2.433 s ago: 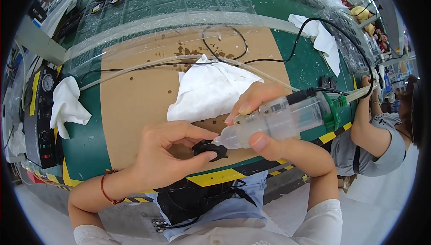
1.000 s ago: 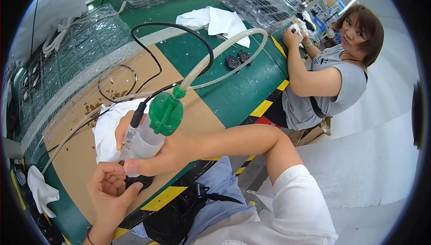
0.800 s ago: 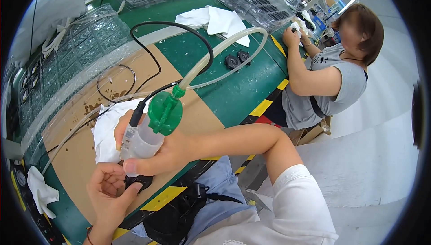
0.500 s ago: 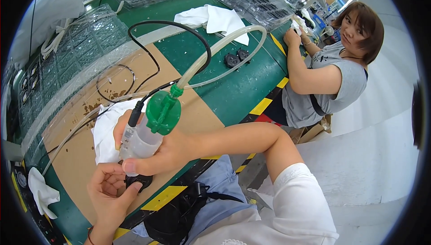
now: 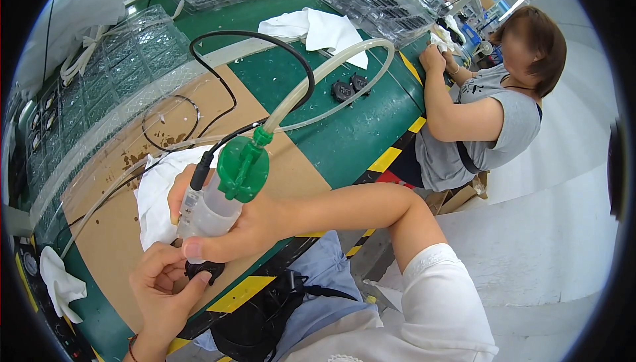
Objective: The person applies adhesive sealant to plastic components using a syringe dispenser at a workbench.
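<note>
At the near edge of a green workbench (image 5: 324,153), a worker's left hand (image 5: 162,286) grasped a small black part (image 5: 204,271) between thumb and fingertips, over a brown cardboard sheet (image 5: 109,246). From above, the right hand (image 5: 248,228) wrapped its fingers around the clear barrel of a dispenser (image 5: 218,211), whose green cap (image 5: 244,171) leaned toward the far right and whose lower end stood at the part. The hand hid the tip, so neither contact nor anything laid down could be told. Work on this piece appeared under way rather than finished; it was not yet set down. Two more black parts (image 5: 342,91) lay side by side farther right on the bench; whether done or waiting, they gave no clear sign. A white cloth (image 5: 151,206) rested just beyond the hands, while a co-worker (image 5: 467,120) occupied the far right.
</note>
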